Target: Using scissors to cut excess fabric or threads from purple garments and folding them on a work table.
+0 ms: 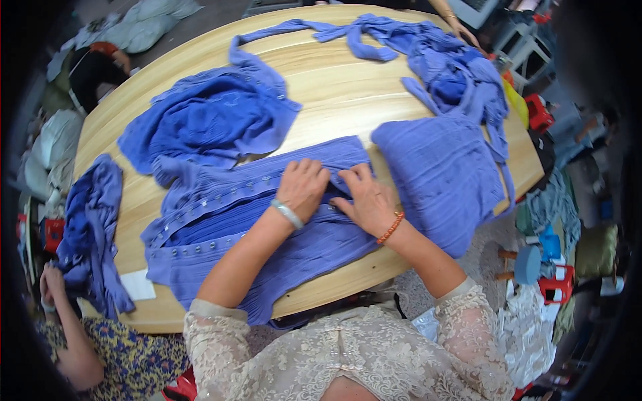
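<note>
A periwinkle-blue crinkled garment [314,244] lies spread in front of me, its front opening partly apart. Two bands with rows of round metal snaps run along that opening, and darker blue fabric shows between them. On the upper band, near the garment's right end, my left hand [304,187] presses down with its fingers curled on the cloth. Just right of it, my right hand [368,204] has its fingers bent and its thumb tucked at the opening, closed on the band. What lies under the fingertips is hidden.
A folded periwinkle garment [438,177] lies to the right. Crumpled ones lie at the far left [207,113], far right [455,73] and left edge [93,234] of the wooden table [321,93]. Co-workers' hands show at left [52,284] and far right [461,30].
</note>
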Motion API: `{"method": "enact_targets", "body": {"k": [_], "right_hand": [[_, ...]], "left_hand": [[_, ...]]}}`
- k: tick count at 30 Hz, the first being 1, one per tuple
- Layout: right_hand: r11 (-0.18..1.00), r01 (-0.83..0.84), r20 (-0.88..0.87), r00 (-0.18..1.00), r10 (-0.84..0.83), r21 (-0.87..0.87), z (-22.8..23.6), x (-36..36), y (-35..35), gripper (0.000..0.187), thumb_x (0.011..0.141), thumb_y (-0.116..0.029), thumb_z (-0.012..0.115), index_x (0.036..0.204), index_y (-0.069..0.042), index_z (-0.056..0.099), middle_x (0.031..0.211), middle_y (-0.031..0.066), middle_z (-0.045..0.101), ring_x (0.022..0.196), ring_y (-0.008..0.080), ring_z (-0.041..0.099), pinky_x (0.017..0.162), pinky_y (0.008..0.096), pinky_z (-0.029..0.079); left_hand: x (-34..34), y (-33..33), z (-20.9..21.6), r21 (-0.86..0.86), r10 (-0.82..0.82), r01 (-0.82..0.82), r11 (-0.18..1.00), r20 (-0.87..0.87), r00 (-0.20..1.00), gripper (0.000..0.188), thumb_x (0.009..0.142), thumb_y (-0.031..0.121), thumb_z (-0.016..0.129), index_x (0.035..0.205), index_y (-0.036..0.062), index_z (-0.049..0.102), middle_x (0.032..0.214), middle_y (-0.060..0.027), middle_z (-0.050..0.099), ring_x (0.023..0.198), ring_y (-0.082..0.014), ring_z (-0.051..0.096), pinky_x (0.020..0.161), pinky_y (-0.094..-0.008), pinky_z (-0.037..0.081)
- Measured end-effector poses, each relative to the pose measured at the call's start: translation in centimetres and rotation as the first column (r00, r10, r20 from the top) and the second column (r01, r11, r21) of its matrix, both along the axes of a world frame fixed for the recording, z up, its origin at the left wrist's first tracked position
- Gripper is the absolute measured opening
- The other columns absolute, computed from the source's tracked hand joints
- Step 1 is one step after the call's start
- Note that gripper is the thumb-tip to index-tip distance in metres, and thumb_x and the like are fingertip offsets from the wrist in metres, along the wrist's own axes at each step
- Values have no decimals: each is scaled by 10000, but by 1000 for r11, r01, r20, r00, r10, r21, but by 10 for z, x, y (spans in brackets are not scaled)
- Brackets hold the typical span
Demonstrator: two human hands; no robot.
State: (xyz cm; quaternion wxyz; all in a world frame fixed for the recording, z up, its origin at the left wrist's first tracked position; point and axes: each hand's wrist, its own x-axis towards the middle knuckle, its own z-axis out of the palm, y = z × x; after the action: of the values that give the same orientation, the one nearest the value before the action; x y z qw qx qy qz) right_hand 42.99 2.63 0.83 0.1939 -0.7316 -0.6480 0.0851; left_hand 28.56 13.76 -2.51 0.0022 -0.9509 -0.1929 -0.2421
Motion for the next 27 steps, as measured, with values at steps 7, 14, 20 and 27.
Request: {"method": "enact_targets", "body": {"k": [7,14,20,27], "right_hand": [[968,119,11,992,-124,221,-7,12,25,176,833,-43,573,991,-84,638,963,126,628,834,345,632,740,415,530],[958,255,-811,583,-45,130,17,19,66,180,906,-27,500,1028,32,618,837,105,669,657,168,688,549,264,564],[971,182,-806,592,17,154,1,37,107,205,911,3,508,1065,22,641,962,59,655,860,125,651,783,258,559],[948,214,-817,572,76,238,3,42,112,164,880,-35,563,985,-11,687,809,36,669,700,89,626,645,221,522]], "left_hand": [[-12,-7,12,-236,74,-40,971,137,988,266,766,105,674,1012,64,583,948,-92,602,894,-256,571,775,-368,417],[-130,30,1,114,409,-411,905,41,912,252,792,69,552,1031,95,626,895,-73,618,835,-239,598,719,-384,449],[-242,44,-4,-95,600,-607,789,-92,795,247,712,45,618,951,107,625,924,-78,605,904,-281,571,784,-406,416],[-267,37,19,-30,621,-641,767,-215,754,285,668,16,628,936,111,613,912,-84,583,929,-288,558,780,-411,405]]}}
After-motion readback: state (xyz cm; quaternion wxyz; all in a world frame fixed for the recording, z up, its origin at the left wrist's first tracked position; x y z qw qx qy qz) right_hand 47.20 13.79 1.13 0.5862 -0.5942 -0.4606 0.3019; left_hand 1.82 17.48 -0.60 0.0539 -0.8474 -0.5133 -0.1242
